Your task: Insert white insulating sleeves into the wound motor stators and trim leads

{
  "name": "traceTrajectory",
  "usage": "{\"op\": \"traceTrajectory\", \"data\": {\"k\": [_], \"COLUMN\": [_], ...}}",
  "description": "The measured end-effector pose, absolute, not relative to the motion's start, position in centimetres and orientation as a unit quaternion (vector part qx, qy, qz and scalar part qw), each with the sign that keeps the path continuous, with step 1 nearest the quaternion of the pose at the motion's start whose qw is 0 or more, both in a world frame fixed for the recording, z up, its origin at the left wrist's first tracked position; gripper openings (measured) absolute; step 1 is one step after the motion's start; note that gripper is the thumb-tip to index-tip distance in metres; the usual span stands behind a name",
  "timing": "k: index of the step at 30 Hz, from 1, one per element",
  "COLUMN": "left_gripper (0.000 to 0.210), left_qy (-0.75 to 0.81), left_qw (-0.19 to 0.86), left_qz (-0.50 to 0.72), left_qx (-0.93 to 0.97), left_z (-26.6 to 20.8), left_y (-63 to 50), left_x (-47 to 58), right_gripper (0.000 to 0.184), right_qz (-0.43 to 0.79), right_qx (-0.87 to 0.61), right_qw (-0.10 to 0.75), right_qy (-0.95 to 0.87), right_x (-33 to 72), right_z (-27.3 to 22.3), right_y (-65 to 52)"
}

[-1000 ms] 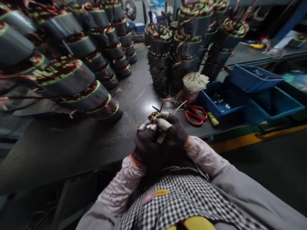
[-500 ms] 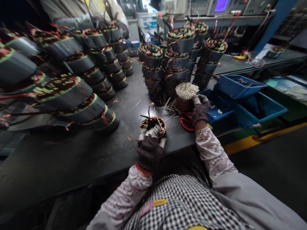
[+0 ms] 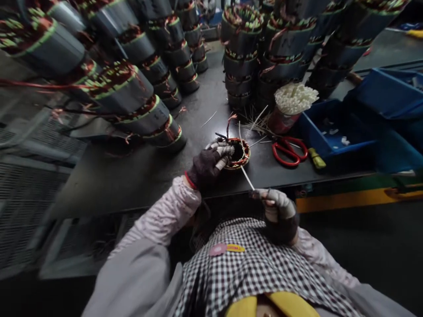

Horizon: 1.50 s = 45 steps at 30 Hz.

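Observation:
A motor stator (image 3: 245, 162) with copper windings stands near the table's front edge, a dark lead and a copper-coloured lead rising from its far side. My left hand (image 3: 211, 160), in a dark glove with pale fingertips, grips its left rim, fingers curled over the edge. Between the thumb and forefinger of my right hand (image 3: 279, 207) is the near end of a thin white stick (image 3: 247, 178); its far end meets the stator's near rim. Another white strand (image 3: 241, 132) stands up out of the stator. Glove and rim hide part of the windings.
Red-handled scissors (image 3: 287, 152) lie to the right, beside a yellow object (image 3: 316, 158). Behind them stands a pot (image 3: 282, 122) packed with white sticks, near loose strands. Blue bins (image 3: 350, 152) line the right side. Stacked stators (image 3: 243, 66) rise behind, with more stacks (image 3: 122, 97) at left.
My right hand has come from the pot of white sticks back toward my body, now pinching one stick. My left hand has shifted to the stator's left rim. The view has tilted down.

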<state>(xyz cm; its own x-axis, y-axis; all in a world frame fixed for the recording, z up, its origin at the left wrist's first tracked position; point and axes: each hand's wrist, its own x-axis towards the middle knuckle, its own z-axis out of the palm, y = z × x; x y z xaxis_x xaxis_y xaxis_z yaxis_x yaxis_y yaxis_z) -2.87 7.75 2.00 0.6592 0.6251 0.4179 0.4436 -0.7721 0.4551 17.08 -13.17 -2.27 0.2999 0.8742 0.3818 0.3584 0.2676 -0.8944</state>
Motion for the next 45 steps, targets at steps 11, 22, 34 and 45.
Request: {"op": "traceTrajectory", "data": {"k": [11,22,34,45], "left_gripper": [0.042,0.014,0.016,0.019], "left_qy": [0.422,0.376,0.402,0.394], "left_qw": [0.044,0.216,0.224,0.204], "left_qz": [0.366,0.448,0.413,0.410], "left_qx": [0.828,0.782,0.786,0.797], "left_z": [1.2,1.3,1.6,1.1], "left_y": [2.5,1.7,1.8,2.0], "left_x": [-1.1,-1.1,-1.4,-1.3], "right_gripper": [0.033,0.011,0.018,0.014], "right_qz": [0.147,0.370,0.307,0.258], "right_qx": [-0.473,-0.495,-0.584,-0.549], "right_qw": [0.532,0.559,0.456,0.485], "right_qy": [-0.687,-0.553,-0.598,-0.630], "right_x": [16.7,17.2,16.7,16.7], "right_z": [-0.9,1.9,2.4,3.0], "right_y": [-9.4,-5.7,-3.5,-4.2]}}
